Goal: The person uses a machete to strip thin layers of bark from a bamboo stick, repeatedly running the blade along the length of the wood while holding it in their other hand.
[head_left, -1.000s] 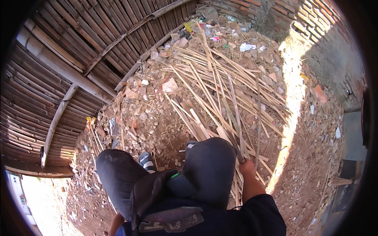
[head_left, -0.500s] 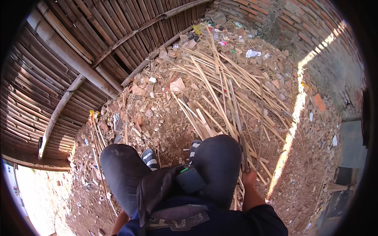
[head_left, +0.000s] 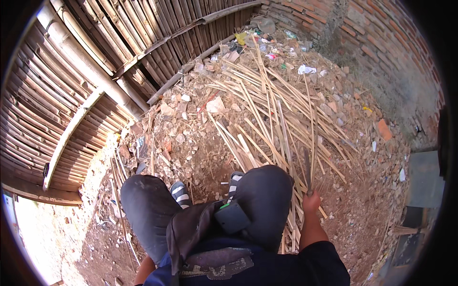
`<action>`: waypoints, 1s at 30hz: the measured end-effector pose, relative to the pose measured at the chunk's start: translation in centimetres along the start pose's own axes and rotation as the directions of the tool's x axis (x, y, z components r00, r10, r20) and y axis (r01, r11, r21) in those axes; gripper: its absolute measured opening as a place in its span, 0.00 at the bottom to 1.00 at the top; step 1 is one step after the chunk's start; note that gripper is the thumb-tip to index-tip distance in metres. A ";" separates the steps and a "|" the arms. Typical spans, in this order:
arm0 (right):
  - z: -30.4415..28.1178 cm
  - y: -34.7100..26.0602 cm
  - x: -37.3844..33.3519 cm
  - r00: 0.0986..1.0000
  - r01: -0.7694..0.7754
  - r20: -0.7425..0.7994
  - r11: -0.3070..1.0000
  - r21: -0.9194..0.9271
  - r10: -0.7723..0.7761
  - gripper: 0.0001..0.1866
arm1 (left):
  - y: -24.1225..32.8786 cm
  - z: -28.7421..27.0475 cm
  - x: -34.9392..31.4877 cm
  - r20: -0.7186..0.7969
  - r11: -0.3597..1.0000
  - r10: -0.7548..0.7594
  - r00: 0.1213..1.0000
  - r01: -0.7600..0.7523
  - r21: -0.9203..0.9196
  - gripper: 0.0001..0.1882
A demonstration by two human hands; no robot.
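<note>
My right hand [head_left: 311,202] is closed around the lower end of a dark, narrow blade [head_left: 307,167], which looks like a long knife or machete and points away from me. A long thin strip [head_left: 312,114] stretches beyond it, near the blade's edge; I cannot tell whether it touches my hand. Ahead lies a loose pile of pale split bamboo strips [head_left: 281,114], with ends reaching back beside my right knee. Of my left arm only a bit of forearm [head_left: 145,269] shows at the lower left; my leg hides the fingers.
A dark phone-like device [head_left: 232,218] rests on my lap. Stones and rubble [head_left: 181,138] cover the ground, with litter such as a white scrap [head_left: 306,69]. A bamboo wall [head_left: 95,76] stands at left, a brick wall [head_left: 377,52] at right. Thin sticks [head_left: 119,190] lie beside my left knee.
My right hand has moved slightly right and away from me, and the blade has swung rightward, clear of my knee. The sunlit stripe at right is gone; the bamboo wall looks brighter.
</note>
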State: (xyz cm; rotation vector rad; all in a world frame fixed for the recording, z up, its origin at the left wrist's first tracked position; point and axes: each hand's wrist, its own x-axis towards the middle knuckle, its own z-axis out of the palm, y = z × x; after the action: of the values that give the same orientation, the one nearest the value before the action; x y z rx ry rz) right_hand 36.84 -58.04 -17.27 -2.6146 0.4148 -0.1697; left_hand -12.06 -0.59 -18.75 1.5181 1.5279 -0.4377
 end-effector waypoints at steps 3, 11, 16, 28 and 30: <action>0.7 0.5 -0.8 0.998 -0.049 0.033 0.998 -0.036 0.050 0.12 | -0.9 -0.1 -0.5 -0.013 0.999 0.006 1.000 -0.007 -0.044 0.24; 0.0 0.5 -3.0 0.994 0.068 -0.086 0.997 0.027 -0.065 0.09 | -0.8 -4.8 4.0 -0.280 0.931 0.087 0.956 -0.179 -0.319 0.13; -2.7 -2.3 -0.1 0.995 0.091 -0.037 0.987 0.134 -0.087 0.09 | 8.6 -7.4 1.9 -0.463 0.774 0.208 0.861 -0.435 -0.460 0.11; -14.5 -13.3 -0.5 0.897 0.296 0.163 0.834 0.465 -0.410 0.13 | 26.5 -9.0 -8.2 -0.659 0.496 0.675 0.332 -0.866 0.071 0.07; -16.2 -14.7 -1.3 0.833 0.327 0.245 0.800 0.502 -0.495 0.14 | 29.6 -9.0 -12.4 -0.585 0.356 0.803 0.113 -0.878 0.319 0.10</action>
State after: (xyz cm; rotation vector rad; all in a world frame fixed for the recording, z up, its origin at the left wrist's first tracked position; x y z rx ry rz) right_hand 36.37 -52.48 3.95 -2.1709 -0.3184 0.0787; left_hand 10.06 4.33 5.73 2.2999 0.7684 1.0189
